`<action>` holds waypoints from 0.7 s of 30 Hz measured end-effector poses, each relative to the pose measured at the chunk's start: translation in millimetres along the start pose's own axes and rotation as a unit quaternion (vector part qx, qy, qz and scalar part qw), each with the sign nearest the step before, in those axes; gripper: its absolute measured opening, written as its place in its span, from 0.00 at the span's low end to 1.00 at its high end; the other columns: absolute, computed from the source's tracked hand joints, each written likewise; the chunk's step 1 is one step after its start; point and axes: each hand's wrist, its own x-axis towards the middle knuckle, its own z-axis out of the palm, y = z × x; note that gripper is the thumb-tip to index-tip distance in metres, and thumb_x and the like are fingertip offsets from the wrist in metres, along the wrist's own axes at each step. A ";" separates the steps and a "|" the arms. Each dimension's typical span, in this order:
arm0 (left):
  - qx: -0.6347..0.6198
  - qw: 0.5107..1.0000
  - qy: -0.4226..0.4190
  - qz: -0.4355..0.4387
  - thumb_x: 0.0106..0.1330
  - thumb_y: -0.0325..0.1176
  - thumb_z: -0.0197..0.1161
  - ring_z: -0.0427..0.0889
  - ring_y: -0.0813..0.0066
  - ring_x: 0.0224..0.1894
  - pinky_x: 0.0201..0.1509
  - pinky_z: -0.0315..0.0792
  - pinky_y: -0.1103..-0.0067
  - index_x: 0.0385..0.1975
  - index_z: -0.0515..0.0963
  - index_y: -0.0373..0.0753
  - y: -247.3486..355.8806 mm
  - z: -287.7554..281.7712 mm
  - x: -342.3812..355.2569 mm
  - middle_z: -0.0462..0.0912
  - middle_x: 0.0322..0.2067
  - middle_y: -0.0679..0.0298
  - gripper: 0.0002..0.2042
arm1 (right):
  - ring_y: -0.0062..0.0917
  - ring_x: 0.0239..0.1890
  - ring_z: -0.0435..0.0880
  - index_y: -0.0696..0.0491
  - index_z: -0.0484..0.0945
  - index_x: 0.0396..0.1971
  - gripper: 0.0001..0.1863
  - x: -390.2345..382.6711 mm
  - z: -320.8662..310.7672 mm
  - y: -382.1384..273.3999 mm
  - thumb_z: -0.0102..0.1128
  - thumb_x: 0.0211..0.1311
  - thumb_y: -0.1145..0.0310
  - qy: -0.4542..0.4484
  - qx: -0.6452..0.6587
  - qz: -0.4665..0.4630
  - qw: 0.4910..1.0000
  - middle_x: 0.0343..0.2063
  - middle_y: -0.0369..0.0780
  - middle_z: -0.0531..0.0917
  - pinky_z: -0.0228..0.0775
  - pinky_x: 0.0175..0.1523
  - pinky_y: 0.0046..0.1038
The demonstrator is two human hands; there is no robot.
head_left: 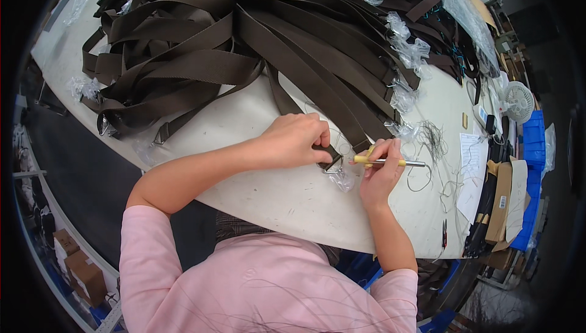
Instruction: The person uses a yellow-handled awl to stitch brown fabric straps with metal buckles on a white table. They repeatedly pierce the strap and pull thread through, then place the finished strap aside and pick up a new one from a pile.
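My left hand (296, 141) is closed on the end of a dark brown webbing strap (328, 155), pinching it just above the white table. At that end sits a metal buckle (332, 169), with crumpled clear plastic (343, 180) beside it. My right hand (379, 177) grips a slim, pen-like tool (397, 162) with a yellow handle and a silver rod pointing right; its exact kind is unclear. The tool's yellow end lies a little to the right of the buckle, apart from it. Fingers partly hide both the strap end and the tool.
A large heap of brown straps (183, 46) covers the far side, many ends wrapped in clear plastic (403, 98). Loose threads (432, 141) lie on the table (274, 208) at right, near paper sheets (471, 171), small snips (444, 234), a white fan (519, 102) and blue bins (535, 144).
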 end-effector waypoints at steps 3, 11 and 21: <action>0.043 0.999 -0.016 0.014 0.61 0.32 0.68 0.83 0.59 0.34 0.40 0.75 0.65 0.31 0.80 0.37 7.0 8.0 -2.9 0.82 0.35 0.57 0.06 | 0.13 0.16 0.67 0.53 0.69 0.18 0.29 -0.9 -1.3 0.5 0.39 0.82 0.53 -0.011 -0.023 -0.006 1.000 0.16 0.34 0.74 0.54 0.20 0.16; -0.075 0.996 -0.006 -0.039 0.56 0.30 0.66 0.85 0.63 0.31 0.38 0.77 0.70 0.28 0.81 0.34 2.9 3.8 8.0 0.83 0.28 0.57 0.06 | 0.12 0.15 0.67 0.52 0.69 0.18 0.28 10.7 -6.8 -1.2 0.39 0.83 0.55 0.007 -0.091 -0.041 0.995 0.16 0.35 0.74 0.52 0.19 0.16; -0.199 0.980 -0.009 -0.019 0.61 0.27 0.65 0.84 0.80 0.32 0.39 0.78 0.81 0.30 0.79 0.33 -5.0 9.9 11.5 0.83 0.26 0.66 0.04 | 0.12 0.19 0.71 0.56 0.75 0.23 0.27 3.2 -8.1 -2.8 0.41 0.83 0.56 -0.055 -0.107 -0.030 0.992 0.21 0.35 0.79 0.61 0.25 0.18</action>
